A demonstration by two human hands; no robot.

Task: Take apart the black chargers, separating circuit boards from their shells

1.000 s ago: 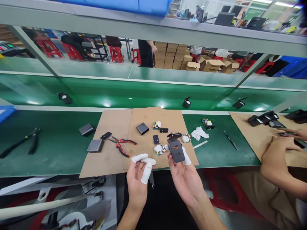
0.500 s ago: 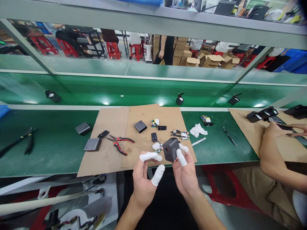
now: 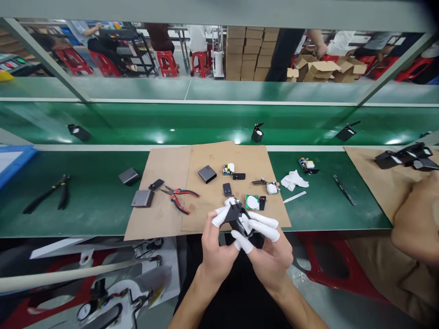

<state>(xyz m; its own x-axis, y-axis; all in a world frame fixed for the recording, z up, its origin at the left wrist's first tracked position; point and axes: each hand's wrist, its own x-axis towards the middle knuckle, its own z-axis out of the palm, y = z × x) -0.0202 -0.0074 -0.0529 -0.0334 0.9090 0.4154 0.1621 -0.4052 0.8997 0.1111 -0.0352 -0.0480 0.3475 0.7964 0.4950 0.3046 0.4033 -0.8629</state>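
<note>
A small black plastic casing (image 3: 235, 217) is held up between my hands, just past the front edge of the bench. Its side is tilted open, and something white shows inside. My left hand (image 3: 216, 249) pinches it from the left with white-capped fingertips. From the right, my right hand (image 3: 272, 253) grips it, its thumb underneath and its capped fingers along the side. Right behind the casing lie a green circuit board (image 3: 253, 202) with a white round patch and a small black plate (image 3: 227, 189). Part of another board is hidden by the casing.
Cardboard (image 3: 164, 164) covers the middle bench. Red-and-black pliers (image 3: 180, 198), grey casings (image 3: 207, 174) and several boards lie about. A white cloth (image 3: 294, 180) and a tweezers-like tool (image 3: 344, 189) are to the right. Black-handled cutters (image 3: 51, 194) lie left. A co-worker's arm (image 3: 416, 217) is at far right.
The casing was in my right hand alone, with my left hand open beside it. Now both hands hold it, turned so its white inside shows. The view has shifted a little.
</note>
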